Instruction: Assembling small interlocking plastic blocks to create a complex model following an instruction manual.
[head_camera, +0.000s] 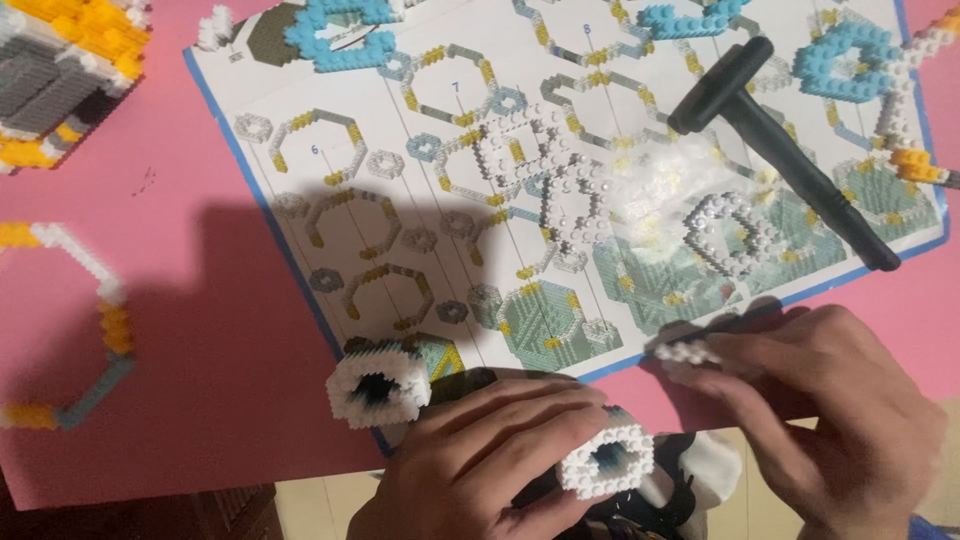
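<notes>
Left hand (480, 455) clamped around a white brick tube (607, 462). Right hand (825, 400) pinches a small white brick strip (685, 352) at its fingertips. Second tube (378, 385) just left of the left hand; sheet (330, 200) and black tool (775, 140) lie beyond.

A pink bench (180, 300) carries a white instruction sheet (330, 180) with a blue border, printed with hexagon diagrams, lying flat and skewed across its upper middle. On the sheet rest a black hammer-shaped tool (790, 150), a white hexagonal bead ring (733, 232), a flat white lattice of beads (545, 175) and light blue bead rings (340, 30) along its far edge. Directly on the pink surface, at the left, lie a large open ring of white, yellow and grey beads (95, 320) and what seems to be a yellow and grey block build (60, 70), partly cut off by the corner.
</notes>
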